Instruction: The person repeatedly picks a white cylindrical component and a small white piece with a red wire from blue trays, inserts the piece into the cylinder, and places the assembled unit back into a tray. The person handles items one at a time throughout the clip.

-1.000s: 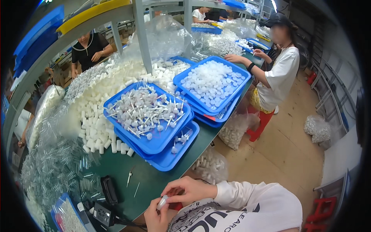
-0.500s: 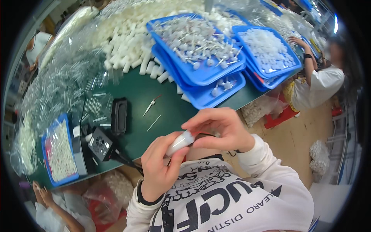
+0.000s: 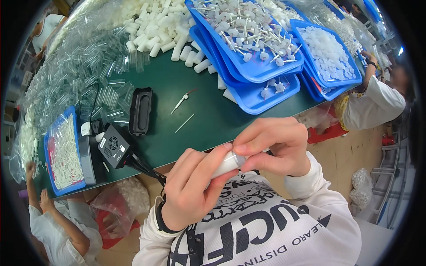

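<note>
My left hand (image 3: 188,184) is closed around a short white cylinder (image 3: 227,165), thumb below it and fingers over the top. My right hand (image 3: 282,144) pinches the cylinder's translucent right end with thumb and fingertips; the fingers partly hide that end. Both hands are in front of my chest, just off the near table edge. On the dark green table (image 3: 204,126) beyond them lie a small white part with a red wire (image 3: 181,102) and a thin white stick (image 3: 184,123).
Stacked blue trays (image 3: 262,76) hold white discs on stems; another blue tray (image 3: 326,84) holds translucent discs. White tubes (image 3: 151,26) and clear tubes (image 3: 80,66) are heaped behind. At left stand a black case (image 3: 141,111), a fan box (image 3: 113,146) and cables. Other people sit on both sides.
My right hand has closed in, its fingertips now pinching the cylinder's end, where red and a dark wire showed before. The cylinder sits further right in the picture. The whole view has shifted.
</note>
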Demonstrator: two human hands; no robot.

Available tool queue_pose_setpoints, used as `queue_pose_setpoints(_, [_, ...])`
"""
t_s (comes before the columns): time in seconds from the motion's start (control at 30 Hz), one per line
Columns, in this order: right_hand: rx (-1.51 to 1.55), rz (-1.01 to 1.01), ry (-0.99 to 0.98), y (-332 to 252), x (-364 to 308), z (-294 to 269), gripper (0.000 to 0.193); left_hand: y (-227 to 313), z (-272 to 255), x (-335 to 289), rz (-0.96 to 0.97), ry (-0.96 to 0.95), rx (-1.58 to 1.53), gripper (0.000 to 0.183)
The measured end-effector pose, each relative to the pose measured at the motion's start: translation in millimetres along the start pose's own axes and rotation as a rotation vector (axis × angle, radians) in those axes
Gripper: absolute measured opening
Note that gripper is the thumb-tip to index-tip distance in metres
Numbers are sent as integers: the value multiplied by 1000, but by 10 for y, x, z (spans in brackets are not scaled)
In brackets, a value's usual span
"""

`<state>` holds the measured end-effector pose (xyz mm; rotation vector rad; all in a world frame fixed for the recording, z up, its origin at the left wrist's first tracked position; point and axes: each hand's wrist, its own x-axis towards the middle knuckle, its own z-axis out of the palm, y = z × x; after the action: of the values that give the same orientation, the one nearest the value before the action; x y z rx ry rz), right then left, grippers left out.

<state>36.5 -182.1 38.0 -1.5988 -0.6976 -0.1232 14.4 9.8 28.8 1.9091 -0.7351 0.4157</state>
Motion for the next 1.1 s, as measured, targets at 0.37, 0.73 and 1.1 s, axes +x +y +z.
queue_pose_setpoints(0.37, [-75,-5,-125,4,-25,-69,18,-33,27,-92,23,-50,-8,39])
queue_pose_setpoints(0.73, [254,397,34,47,-213,-55,16,-40,94,-115,58,-26,97,39])
queue_pose_setpoints(1.1, [217,404,-82,91,-215,-96,13,-47,158,-198,85,-45,215,37])
